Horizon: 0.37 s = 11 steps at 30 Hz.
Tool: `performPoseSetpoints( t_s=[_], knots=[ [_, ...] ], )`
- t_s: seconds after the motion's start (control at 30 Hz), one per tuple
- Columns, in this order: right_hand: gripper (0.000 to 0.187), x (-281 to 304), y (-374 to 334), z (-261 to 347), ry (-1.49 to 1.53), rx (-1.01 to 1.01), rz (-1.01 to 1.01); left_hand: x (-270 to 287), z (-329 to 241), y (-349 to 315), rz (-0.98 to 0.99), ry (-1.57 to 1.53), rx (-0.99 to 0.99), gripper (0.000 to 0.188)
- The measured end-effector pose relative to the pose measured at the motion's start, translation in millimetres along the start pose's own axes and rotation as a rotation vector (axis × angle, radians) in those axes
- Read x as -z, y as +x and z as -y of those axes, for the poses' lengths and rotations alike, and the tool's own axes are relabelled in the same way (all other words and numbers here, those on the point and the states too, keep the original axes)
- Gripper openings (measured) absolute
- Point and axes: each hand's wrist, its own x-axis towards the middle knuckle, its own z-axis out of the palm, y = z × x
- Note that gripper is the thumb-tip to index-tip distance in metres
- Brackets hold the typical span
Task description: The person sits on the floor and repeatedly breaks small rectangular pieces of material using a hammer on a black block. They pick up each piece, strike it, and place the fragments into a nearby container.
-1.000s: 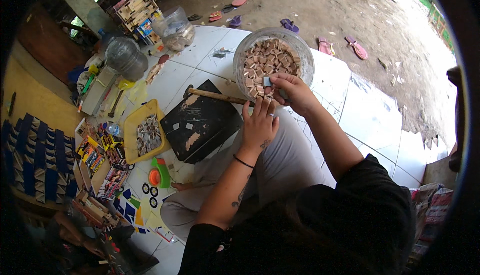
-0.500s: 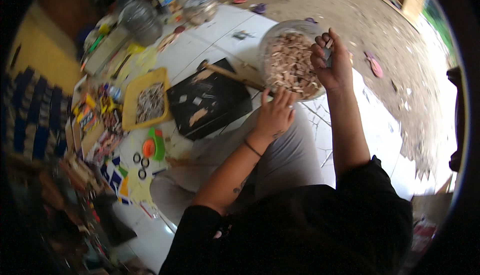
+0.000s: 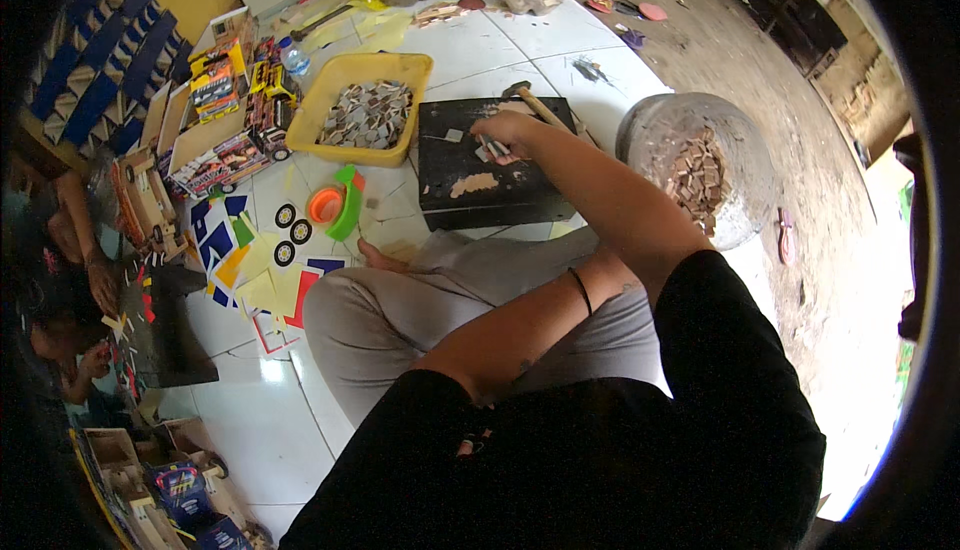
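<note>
My right hand is over the black box, its fingers closed around several small grey, flat pieces. A hammer with a wooden handle lies across the box's far edge, just behind that hand. On the box top are a loose pale square piece and a bare, worn patch. My right forearm crosses over my left hand, hiding its fingers; only the wrist area with a dark band shows. Near it, a clear round tub holds brown wooden pieces.
Left of the box stands a yellow tray of small grey pieces. Toy wheels, an orange-and-green tape dispenser, coloured sheets and wooden toy trucks lie farther left. Another person's hand works at the left edge.
My right hand has moved left from above the tub to the black box. My left hand has shifted right, under the right forearm. The view has turned, and the hammer sits farther back.
</note>
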Motion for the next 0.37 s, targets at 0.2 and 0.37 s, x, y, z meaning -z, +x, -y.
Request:
performPoseSetpoints(
  t_s=[0.2, 0.37],
  knots=[
    [0.036, -21, 29, 13, -0.057, 0.039, -0.166, -41, 30, 6, -0.029, 0.499, -0.187, 0.049],
    [0.046, -17, 24, 18, -0.097, 0.040, -0.090, -65, 37, 16, 0.033, 0.705, -0.119, 0.053]
  ],
)
